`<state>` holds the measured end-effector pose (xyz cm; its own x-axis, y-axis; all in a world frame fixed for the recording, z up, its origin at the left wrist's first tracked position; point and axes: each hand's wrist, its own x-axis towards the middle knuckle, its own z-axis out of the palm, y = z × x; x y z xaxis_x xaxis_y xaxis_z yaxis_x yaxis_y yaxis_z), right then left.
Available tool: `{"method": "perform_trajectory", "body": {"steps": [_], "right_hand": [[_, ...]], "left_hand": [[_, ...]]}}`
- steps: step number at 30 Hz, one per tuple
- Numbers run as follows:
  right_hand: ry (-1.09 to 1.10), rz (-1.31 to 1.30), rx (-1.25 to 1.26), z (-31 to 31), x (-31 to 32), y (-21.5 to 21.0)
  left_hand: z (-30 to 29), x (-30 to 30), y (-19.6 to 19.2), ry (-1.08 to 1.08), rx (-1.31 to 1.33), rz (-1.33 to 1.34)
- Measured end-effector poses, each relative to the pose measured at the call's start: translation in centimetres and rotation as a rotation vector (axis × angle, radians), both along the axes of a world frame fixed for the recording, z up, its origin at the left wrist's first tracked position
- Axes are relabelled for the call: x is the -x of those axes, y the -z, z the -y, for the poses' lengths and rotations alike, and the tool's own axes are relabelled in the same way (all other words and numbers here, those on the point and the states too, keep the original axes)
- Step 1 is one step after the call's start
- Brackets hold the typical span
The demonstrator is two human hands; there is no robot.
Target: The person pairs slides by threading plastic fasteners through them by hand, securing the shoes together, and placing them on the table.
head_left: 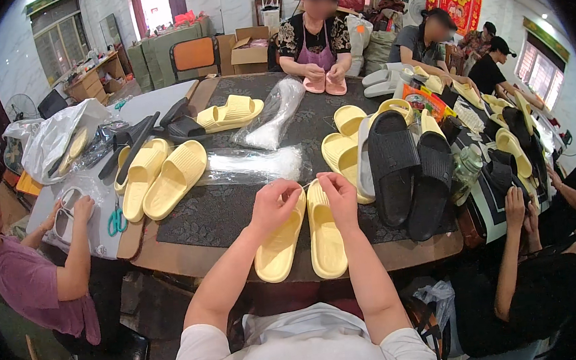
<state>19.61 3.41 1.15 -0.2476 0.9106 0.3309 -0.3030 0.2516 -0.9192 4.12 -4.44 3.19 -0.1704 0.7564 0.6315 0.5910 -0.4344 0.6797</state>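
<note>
We hold a thin white tie between our two hands, just above a pair of yellow slides that lies side by side on the table. Our left hand is closed, its fingertips pinching one end of the tie, and its palm rests on the left slide. Our right hand is closed too and pinches the other end, over the top of the right slide. The tie is very small in the view, so we cannot tell if it already passes through the slides.

Just right of the grip stand black slides, close to our right wrist. Beyond the grip lies a clear bag with white ties.

In our judgement, the tie can slip from the fingertips, because both pinches hold only its ends. The two slides can also move apart if the left palm lifts. A wide move of the right elbow could push the black slides.
</note>
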Motion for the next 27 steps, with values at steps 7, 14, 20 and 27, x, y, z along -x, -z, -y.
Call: {"method": "perform_trajectory", "body": {"steps": [7, 14, 20, 27], "right_hand": [[-0.062, 0.300, -0.311, 0.6, 0.1, -0.3], [-0.026, -0.002, -0.020, 0.4, 0.1, -0.3], [-0.117, 0.298, -0.228, 1.2, 0.1, -1.0], [-0.060, 0.074, -0.070, 0.6, 0.0, -0.5]], "left_hand": [[-0.2, 0.3, 0.6, 0.018, -0.040, 0.013], [-0.3, 0.2, 0.6, 0.018, -0.039, 0.004], [-0.3, 0.5, 0.8, 0.017, -0.066, 0.009], [-0.3, 0.2, 0.6, 0.023, -0.049, 0.014]]}}
